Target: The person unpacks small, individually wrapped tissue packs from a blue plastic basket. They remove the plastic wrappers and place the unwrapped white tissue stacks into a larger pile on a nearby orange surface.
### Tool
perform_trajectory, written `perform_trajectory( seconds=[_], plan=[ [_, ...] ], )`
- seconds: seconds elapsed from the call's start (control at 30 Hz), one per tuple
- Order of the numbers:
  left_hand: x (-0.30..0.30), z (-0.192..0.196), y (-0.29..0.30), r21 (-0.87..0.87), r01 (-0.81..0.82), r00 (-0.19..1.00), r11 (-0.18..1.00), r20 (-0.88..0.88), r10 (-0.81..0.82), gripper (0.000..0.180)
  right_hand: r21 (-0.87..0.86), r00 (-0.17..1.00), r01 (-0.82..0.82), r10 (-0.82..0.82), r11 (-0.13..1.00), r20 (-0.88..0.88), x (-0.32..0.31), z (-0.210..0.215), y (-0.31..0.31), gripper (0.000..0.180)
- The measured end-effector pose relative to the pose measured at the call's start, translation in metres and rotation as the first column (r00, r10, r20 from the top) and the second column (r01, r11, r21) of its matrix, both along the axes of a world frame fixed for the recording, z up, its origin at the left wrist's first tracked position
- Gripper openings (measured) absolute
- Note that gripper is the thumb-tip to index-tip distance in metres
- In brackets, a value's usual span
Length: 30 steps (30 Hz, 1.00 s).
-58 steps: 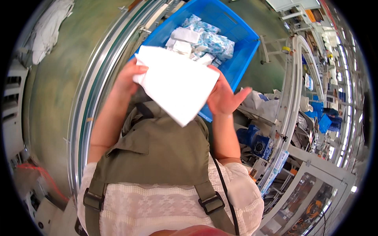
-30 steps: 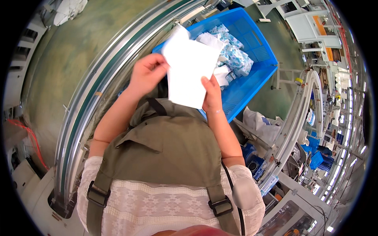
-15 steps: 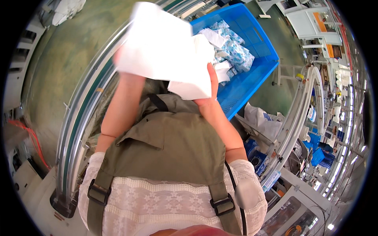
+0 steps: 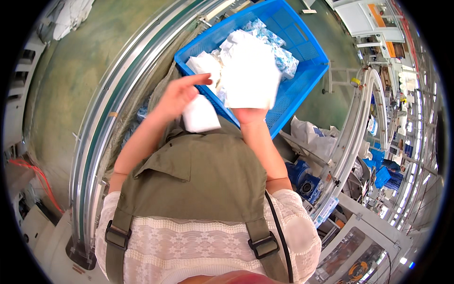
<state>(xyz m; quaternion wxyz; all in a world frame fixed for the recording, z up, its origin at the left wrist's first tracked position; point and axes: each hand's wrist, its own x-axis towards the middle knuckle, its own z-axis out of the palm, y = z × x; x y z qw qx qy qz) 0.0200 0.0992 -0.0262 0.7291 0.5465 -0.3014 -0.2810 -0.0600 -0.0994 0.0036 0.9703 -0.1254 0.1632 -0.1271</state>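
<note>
My right hand (image 4: 250, 115) grips the lower edge of a bright white stack of soft sheets (image 4: 251, 75), holding it over the blue plastic crate (image 4: 294, 106); most of its fingers are hidden underneath. To its left, my left hand (image 4: 177, 97) has its index finger stretched out and its fingers apart. A smaller white folded piece (image 4: 201, 115) lies just below that hand, against the top of my apron. Whether the thumb touches it, I cannot tell. Inside the crate are blue-and-white patterned packs (image 4: 285, 61) and loose white material (image 4: 204, 64).
A curved metal conveyor rail (image 4: 106, 102) with a green strip runs along my left. Another rail (image 4: 352, 156) stands on the right, with a blue motor (image 4: 307, 183) and whitish plastic bags (image 4: 312, 137) near it. Machines line the far right.
The large white stack has moved right and over the crate, now in my right hand alone. My left hand has come off it. The smaller white piece has shifted left, below my left hand.
</note>
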Motion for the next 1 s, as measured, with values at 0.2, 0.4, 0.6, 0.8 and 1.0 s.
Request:
perform_trajectory(
  seconds=[0.2,0.4,0.6,0.8,1.0],
  plan=[
    [-0.04,0.006,-0.047,-0.307,-0.105,0.843,0.946,-0.532,-0.079,0.107,-0.847,0.96,0.126,-0.278,0.516,-0.026,-0.003,-0.011,0.009,0.06],
    [-0.035,0.002,-0.053,-0.185,-0.168,0.656,0.968,-0.754,-0.03,0.061,-0.876,0.948,0.18,-0.318,0.448,0.032,-0.007,0.003,0.016,0.068],
    [0.014,-0.008,-0.056,0.119,-0.206,0.827,0.971,-0.509,0.238,0.05,-0.816,0.869,0.407,-0.449,0.411,0.207,-0.013,0.03,-0.026,0.05],
    [0.081,0.022,-0.058,0.445,-0.253,0.938,0.859,-0.103,0.33,0.053,-0.823,0.8,0.384,-0.596,0.419,0.07,-0.037,0.013,-0.064,0.043],
    [0.126,-0.009,-0.061,0.561,-0.399,0.915,0.725,0.194,0.354,0.036,-0.835,0.835,0.189,-0.532,0.517,-0.14,-0.04,-0.003,-0.059,0.035]
  ],
)
